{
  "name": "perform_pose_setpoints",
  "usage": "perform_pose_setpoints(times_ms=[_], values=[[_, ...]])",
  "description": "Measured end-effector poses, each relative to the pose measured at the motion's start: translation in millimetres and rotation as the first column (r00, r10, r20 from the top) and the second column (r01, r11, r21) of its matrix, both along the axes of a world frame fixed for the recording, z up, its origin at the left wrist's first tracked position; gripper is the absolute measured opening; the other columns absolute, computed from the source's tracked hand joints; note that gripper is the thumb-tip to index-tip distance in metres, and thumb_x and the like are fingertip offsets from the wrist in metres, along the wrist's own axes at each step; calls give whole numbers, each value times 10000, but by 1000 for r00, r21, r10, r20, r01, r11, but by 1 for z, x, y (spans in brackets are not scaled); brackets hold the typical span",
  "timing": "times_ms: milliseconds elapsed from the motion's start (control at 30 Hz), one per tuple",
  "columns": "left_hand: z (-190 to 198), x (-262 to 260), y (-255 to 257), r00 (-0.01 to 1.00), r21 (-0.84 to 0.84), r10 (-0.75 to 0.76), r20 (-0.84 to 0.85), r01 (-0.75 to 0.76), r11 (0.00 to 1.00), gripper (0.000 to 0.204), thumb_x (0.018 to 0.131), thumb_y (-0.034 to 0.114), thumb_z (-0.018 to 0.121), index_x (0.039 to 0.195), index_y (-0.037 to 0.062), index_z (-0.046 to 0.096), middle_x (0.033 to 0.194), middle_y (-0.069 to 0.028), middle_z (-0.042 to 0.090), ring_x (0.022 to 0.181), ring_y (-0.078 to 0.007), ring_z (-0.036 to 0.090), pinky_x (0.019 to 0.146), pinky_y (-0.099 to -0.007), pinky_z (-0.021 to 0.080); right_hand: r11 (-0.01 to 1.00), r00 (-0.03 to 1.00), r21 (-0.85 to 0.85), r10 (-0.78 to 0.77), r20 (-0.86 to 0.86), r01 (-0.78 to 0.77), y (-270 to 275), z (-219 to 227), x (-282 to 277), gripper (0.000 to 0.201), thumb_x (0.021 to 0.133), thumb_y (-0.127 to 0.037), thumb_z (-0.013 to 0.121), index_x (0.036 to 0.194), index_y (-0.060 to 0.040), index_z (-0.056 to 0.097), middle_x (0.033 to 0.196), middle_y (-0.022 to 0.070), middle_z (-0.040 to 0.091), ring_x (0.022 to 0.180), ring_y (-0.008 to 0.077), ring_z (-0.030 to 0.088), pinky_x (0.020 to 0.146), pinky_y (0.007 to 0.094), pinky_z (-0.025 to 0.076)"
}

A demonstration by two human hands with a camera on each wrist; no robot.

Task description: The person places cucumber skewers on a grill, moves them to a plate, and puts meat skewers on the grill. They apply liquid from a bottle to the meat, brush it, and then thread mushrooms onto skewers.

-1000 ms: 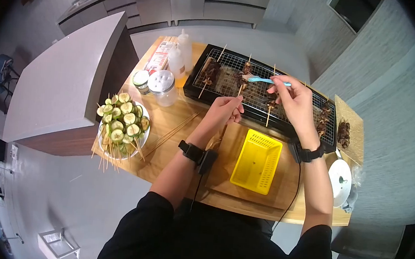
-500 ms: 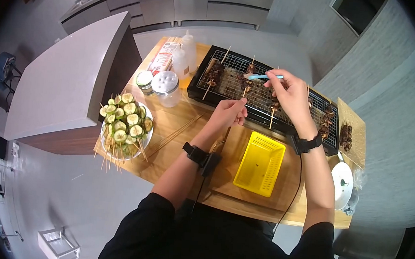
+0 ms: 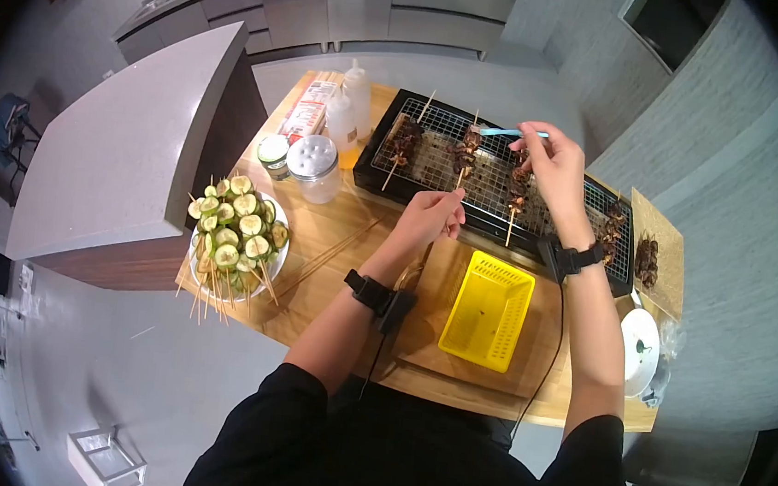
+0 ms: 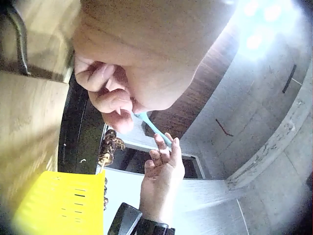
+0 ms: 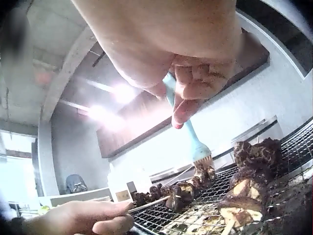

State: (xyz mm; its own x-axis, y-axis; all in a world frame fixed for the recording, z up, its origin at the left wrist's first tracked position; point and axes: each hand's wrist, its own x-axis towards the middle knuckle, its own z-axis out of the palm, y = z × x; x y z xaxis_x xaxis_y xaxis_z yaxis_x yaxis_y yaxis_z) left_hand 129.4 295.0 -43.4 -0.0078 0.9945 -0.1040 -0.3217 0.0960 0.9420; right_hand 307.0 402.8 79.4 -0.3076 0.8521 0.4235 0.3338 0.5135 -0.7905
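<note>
My left hand (image 3: pixel 435 216) pinches the near stick end of a skewer of browned meat (image 3: pixel 465 154) lying on the grill (image 3: pixel 432 154). In my right hand (image 3: pixel 554 176) is a light-blue basting brush (image 3: pixel 502 133), gripped by its handle between thumb and fingers. The right wrist view shows the bristles (image 5: pixel 203 161) down on the meat of that skewer. Other meat skewers (image 3: pixel 405 138) lie across the wire grate on both sides, one (image 3: pixel 517 185) beneath my right hand.
A yellow basket (image 3: pixel 503 264) stands on a wooden board before the grill. Left are a plate of zucchini skewers (image 3: pixel 242 226), loose sticks (image 3: pixel 328 254), a shaker jar (image 3: pixel 312 167) and squeeze bottles (image 3: pixel 340 120). Right are meat on a tan board (image 3: pixel 674 222) and a white lid-like disc (image 3: pixel 640 358).
The brush has moved from the middle of the meat toward its far end, with my right hand shifting the same way. My left hand keeps its hold on the stick.
</note>
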Motion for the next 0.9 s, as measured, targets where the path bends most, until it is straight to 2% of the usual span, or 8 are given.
perform_pose_setpoints(times_ms=[200, 300, 400, 433, 533, 567, 800, 900], values=[[3, 1, -2, 1000, -3, 9, 8, -9, 1000, 456, 1087, 344, 537, 752, 40, 599, 598, 0, 523, 538, -94, 540, 467, -224, 322, 999, 999, -45, 5, -35, -6, -15, -1, 9, 217, 1027, -173, 649, 1110, 5, 742, 807, 49, 764, 622, 46, 619, 571, 215, 498], [1, 0, -2, 999, 10, -8, 50, 7, 1000, 443, 1089, 339, 527, 769, 42, 598, 607, -5, 533, 544, -99, 548, 470, -229, 325, 994, 985, -94, 39, -167, -55, -26, -2, 16, 211, 1031, -160, 643, 1132, 2, 734, 834, 54, 762, 641, 42, 610, 586, 210, 494], [2, 2, -2, 999, 1, 3, 37, -3, 1000, 442, 1094, 342, 505, 781, 43, 595, 613, -7, 532, 555, -101, 552, 475, -234, 328, 990, 995, -121, 66, -76, -75, -42, -2, 18, 206, 1031, -153, 646, 1145, -2, 727, 851, 60, 763, 641, 39, 601, 586, 205, 486], [2, 1, -1, 999, 14, -5, 32, 4, 1000, 443, 1095, 342, 499, 782, 44, 594, 613, -8, 529, 559, -103, 554, 477, -235, 327, 992, 985, -94, 68, -157, -83, -45, -4, 19, 208, 1031, -159, 650, 1150, -7, 727, 856, 59, 764, 645, 33, 603, 587, 200, 486], [0, 0, -3, 999, 40, -14, 31, 12, 999, 440, 1096, 339, 485, 786, 46, 592, 612, -9, 522, 568, -108, 556, 482, -236, 327, 989, 984, -112, 75, -164, -94, -60, -3, 22, 203, 1036, -159, 644, 1144, -10, 730, 852, 59, 763, 658, 30, 612, 590, 197, 488], [0, 0, -4, 999, 42, -13, 39, 12, 999, 436, 1095, 336, 484, 788, 47, 591, 612, -10, 519, 569, -111, 556, 483, -237, 327, 981, 991, -151, 106, -81, -117, -63, -3, 23, 194, 1039, -147, 638, 1147, -13, 729, 855, 59, 763, 667, 32, 617, 590, 194, 490], [-2, 1, -2, 997, 59, -18, 76, 13, 998, 446, 1097, 316, 474, 756, 46, 572, 622, -15, 528, 546, -130, 572, 482, -257, 369, 986, 965, -113, 91, -247, -122, -70, 1, 30, 175, 1040, -125, 638, 1138, -3, 719, 894, 68, 763, 746, 54, 673, 611, 205, 511], [-6, 0, 0, 995, 75, -33, 95, 26, 997, 443, 1092, 318, 482, 750, 47, 560, 627, -14, 523, 548, -134, 571, 487, -264, 376, 986, 972, -127, 74, -224, -104, -74, 6, 33, 177, 1046, -122, 629, 1135, 4, 716, 955, 78, 764, 784, 76, 699, 608, 208, 518]])
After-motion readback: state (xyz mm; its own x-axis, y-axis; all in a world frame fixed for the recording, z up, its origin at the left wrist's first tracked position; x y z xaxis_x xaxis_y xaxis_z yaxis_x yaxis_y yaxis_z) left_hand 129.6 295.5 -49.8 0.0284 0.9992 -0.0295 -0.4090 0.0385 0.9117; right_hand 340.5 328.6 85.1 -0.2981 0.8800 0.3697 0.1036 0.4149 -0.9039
